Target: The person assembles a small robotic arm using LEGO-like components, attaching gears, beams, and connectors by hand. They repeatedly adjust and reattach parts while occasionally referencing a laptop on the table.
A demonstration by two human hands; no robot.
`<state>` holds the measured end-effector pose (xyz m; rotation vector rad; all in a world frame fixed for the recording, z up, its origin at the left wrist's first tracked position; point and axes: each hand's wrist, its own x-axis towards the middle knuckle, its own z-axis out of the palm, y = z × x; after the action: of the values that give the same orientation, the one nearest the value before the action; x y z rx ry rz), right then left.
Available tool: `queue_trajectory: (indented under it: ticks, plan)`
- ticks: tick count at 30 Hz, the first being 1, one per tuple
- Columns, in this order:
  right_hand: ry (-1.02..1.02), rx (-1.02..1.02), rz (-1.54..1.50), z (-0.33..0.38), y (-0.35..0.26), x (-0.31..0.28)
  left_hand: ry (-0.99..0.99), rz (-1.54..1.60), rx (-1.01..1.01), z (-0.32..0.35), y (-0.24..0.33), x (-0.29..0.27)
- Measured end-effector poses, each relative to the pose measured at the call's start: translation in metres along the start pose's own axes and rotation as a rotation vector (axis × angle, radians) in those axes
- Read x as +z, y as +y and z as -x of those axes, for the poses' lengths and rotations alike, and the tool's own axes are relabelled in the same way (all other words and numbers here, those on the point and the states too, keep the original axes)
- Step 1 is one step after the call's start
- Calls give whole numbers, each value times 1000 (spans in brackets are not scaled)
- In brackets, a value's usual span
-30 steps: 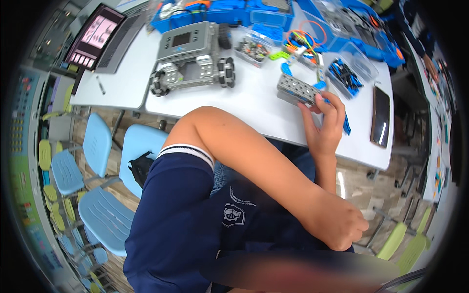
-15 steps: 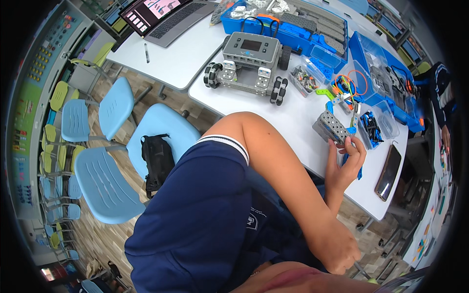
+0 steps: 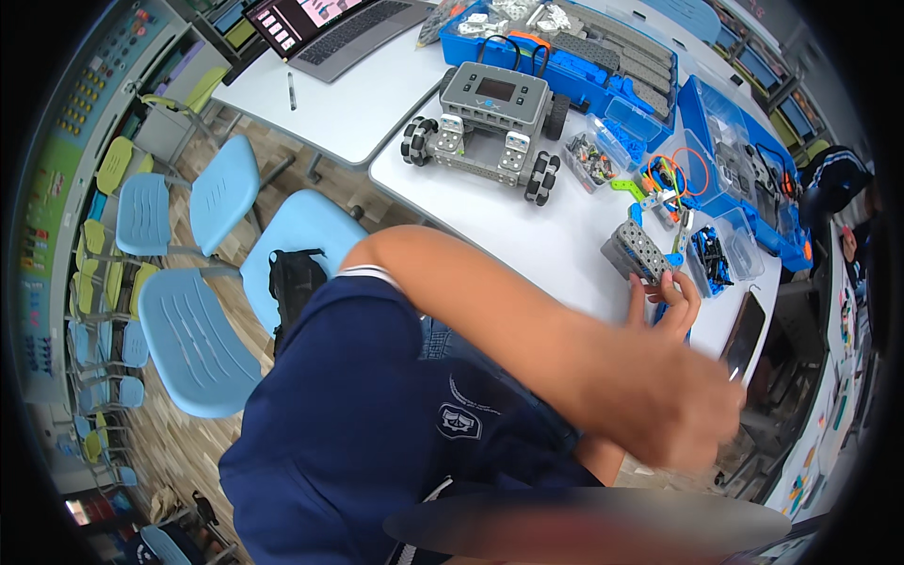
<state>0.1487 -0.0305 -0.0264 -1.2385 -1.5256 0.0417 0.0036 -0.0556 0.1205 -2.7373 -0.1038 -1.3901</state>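
Note:
My right hand (image 3: 672,306) has its fingers and thumb closed at the near end of a grey perforated building-kit piece (image 3: 640,252) with blue connectors. It rests at the table's near right edge. My left arm reaches across my body, and my left hand (image 3: 692,410) is in front of my right forearm, off the table edge. Motion smears its fingers, so whether it holds anything does not show. Just beyond my right hand lies an open clear box of black and blue small parts (image 3: 710,256). A dark phone (image 3: 746,330) is partly covered by my left hand.
A grey wheeled robot (image 3: 494,118) stands on the white table (image 3: 443,193). Behind it are blue parts cases (image 3: 574,71), with a clear box of small parts (image 3: 591,158) beside it. A laptop (image 3: 344,38) and pen (image 3: 292,91) lie far left. Blue chairs (image 3: 198,339) stand at the left.
My left hand has risen and swung right toward the phone, now blurred. My right hand stays on the grey perforated piece. The view has shifted slightly.

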Motion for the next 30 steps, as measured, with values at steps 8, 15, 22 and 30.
queue_trajectory:
  ticks: [8, 15, 22, 30]
  plan:
    - [-48, -199, 85, -6, -4, -5, 454, -547, -760, 140, -161, -184]
    - [-17, -193, 115, -7, -8, -3, 223, -832, -957, 291, -275, -216]
    - [-6, -209, 161, -6, -7, -4, 96, -1220, -953, 332, -312, -208]
    - [-17, -214, 146, -6, -5, -5, -64, -1517, -1078, 344, -311, -203]
